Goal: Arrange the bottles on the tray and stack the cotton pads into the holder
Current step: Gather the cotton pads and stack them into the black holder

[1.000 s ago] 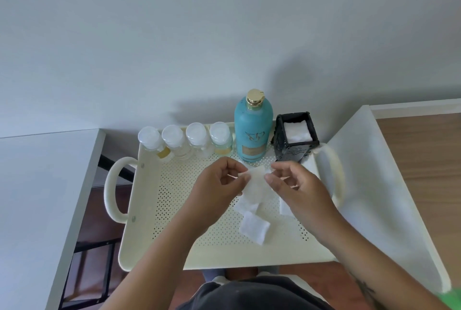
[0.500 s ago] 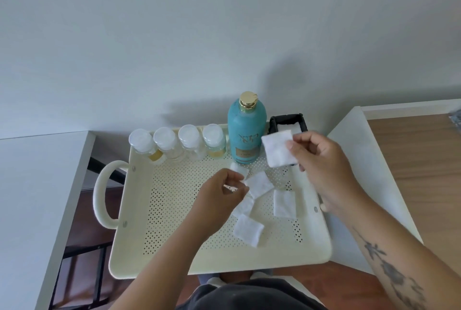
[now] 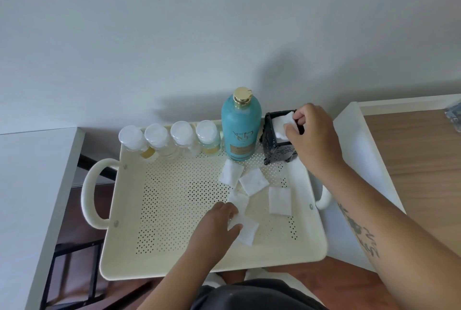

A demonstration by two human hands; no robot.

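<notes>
White wall [image 3: 224, 22] fills the top. White bench [image 3: 30, 185] on your left, wood-topped bench [image 3: 424, 160] with a white edge on your right. Between them, the cream perforated tray [image 3: 174, 210] with loop handles each end; what holds it up is not visible.

Along the tray's far edge: tall teal bottle [image 3: 240, 132] with gold cap, upright, right of centre. Just to its left, row of four small clear bottles [image 3: 169, 140] with white caps, upright, side by side; two hold yellowish liquid. Just to the right of the teal bottle, black square holder [image 3: 277, 145], upright in the far right corner, white pads already stacked inside.

Your right arm, tattooed on the forearm, reaches over the tray's right side. Your right hand [image 3: 314, 140] is at the holder's top, fingers pinching a cotton pad [image 3: 284, 122] that sits at the opening, partly in.

Your left hand [image 3: 217, 225] is low on the tray floor near the front, fingertips pressed on a loose pad [image 3: 245, 231], thumb and fingers closing on its edge; lifted or not, can't tell.

Loose square pads [image 3: 254, 181] lie on the tray floor between the hands: two overlapping just in front of the teal bottle, one below them touching your left hand's pad, one apart [image 3: 280, 201] to the right.
</notes>
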